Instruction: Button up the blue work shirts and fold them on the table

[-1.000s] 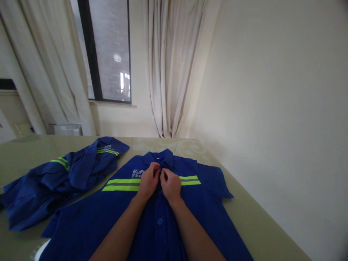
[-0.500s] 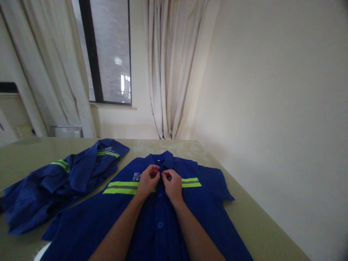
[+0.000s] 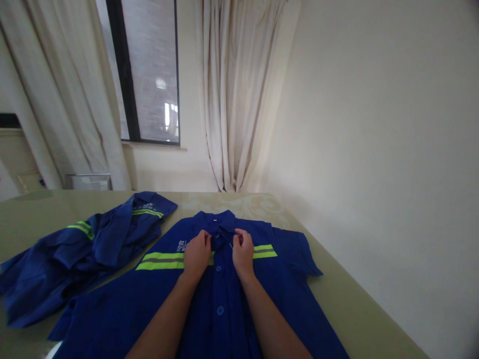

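Flat beneath each hand (image 3: 197, 253), the blue shirt (image 3: 220, 299).

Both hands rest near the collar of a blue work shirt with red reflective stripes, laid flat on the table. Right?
Not quite. In the head view the left hand and right hand do rest near the collar of the blue work shirt, but its reflective stripes are yellow-green, not red.

Both bare forearms reach forward side by side. The left hand (image 3: 197, 253) and right hand (image 3: 243, 252) lie knuckles up, a small gap between them, fingers (image 3: 204, 238) curled down, pinching.
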Demonstrator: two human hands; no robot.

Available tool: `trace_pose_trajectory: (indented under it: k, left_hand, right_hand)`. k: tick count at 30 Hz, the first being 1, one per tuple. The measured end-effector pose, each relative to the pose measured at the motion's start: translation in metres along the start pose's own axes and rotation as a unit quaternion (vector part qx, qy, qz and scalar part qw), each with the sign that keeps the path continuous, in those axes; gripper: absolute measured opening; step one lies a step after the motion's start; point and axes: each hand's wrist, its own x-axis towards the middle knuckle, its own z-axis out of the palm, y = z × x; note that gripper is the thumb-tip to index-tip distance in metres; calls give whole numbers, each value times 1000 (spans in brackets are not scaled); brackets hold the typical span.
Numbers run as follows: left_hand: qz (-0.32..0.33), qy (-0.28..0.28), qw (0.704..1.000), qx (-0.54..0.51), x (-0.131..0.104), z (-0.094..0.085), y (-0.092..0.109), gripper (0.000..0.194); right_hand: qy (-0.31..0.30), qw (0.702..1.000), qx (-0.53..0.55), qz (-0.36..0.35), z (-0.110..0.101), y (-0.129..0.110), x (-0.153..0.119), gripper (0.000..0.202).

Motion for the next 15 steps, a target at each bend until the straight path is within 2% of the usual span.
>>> trace_pose_trajectory:
  k: [2, 5, 7, 9, 11, 15]
  left_hand:
    - [30, -5, 999, 14, 1, 1, -1, 22]
    - [73, -27, 997, 29, 3, 6, -3, 21]
    - [68, -33, 996, 42, 8, 10, -8, 22]
    - [59, -35, 996, 50, 16, 14, -17, 27]
    - [62, -39, 996, 49, 27, 17, -28, 30]
    - [73, -27, 996, 34, 49, 19, -44, 33]
  right_hand:
    - [-5, 1000, -28, 1, -1, -1, -1, 41]
    - [-127, 992, -10, 2, -1, -6, -1, 39]
    - [-223, 972, 67, 34, -3, -10, 0, 50]
    - [-300, 938, 147, 88, -8, -17, -1, 66]
    - [-356, 915, 161, 102, -19, -26, -7, 73]
    - [-419, 906, 15, -52, -59, -42, -47, 63]
